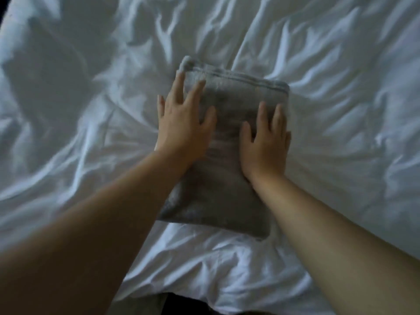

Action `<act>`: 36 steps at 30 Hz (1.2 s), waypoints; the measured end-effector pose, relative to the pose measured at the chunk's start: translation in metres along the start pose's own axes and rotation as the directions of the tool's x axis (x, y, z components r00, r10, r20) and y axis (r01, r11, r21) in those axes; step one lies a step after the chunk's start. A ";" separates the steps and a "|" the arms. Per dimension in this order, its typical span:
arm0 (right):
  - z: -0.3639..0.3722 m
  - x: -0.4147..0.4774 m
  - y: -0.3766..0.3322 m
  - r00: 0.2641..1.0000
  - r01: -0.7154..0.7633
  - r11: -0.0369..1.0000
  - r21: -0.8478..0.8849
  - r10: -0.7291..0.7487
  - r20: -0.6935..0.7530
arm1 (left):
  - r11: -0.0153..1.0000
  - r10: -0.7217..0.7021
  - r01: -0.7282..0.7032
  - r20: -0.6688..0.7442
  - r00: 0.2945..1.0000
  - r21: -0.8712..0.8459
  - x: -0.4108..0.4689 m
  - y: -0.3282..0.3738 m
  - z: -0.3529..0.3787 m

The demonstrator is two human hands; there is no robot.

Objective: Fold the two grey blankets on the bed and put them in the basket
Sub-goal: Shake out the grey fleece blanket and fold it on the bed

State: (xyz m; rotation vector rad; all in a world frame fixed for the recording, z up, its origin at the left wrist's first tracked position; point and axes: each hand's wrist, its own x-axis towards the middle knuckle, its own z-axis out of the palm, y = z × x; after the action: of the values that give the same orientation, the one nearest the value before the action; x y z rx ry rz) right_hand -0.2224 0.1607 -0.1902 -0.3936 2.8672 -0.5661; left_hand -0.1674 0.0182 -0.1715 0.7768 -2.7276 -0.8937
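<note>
I press my left hand (181, 123) and right hand (266, 142) flat, fingers spread and gripping nothing, on the folded grey blanket (218, 192) lying mid-bed (341, 133), probably to squeeze its layers compact before lifting; no basket or second blanket shows.

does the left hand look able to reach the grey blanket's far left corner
Likely yes: the left hand lies flat on the folded grey blanket, fingertips beside that bare corner.

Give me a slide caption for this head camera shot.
Both hands, left hand and right hand, press flat on a folded grey blanket on the rumpled white bed.
</note>
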 end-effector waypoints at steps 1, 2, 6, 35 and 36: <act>-0.003 -0.017 -0.001 1.000 -0.027 0.999 0.020 0.027 0.009 | 1.000 0.027 -0.027 0.017 0.999 0.002 -0.021 0.003 -0.006; -0.004 -0.033 0.000 0.999 -0.046 0.999 0.029 0.045 0.019 | 0.995 0.082 -0.085 0.069 0.994 0.053 -0.042 0.003 -0.009; 0.006 -0.069 0.010 0.996 -0.079 0.997 -0.003 0.079 0.037 | 0.944 0.143 -0.217 0.283 0.948 0.248 -0.082 -0.023 -0.008; 0.107 -0.050 0.040 0.925 0.043 0.991 -0.129 -0.088 -0.370 | 0.909 0.380 -0.359 -0.071 0.922 0.210 -0.063 -0.099 0.083; 0.113 -0.047 0.043 0.918 0.051 0.987 -0.151 -0.106 -0.381 | 0.905 0.390 -0.365 -0.084 0.917 0.217 -0.062 -0.102 0.090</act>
State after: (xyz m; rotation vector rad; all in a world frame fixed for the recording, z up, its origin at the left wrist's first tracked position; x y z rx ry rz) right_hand -0.1601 0.1741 -0.3039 -0.4665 3.2995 -0.5088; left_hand -0.0985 0.0261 -0.3042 0.2936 -2.7402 -0.4788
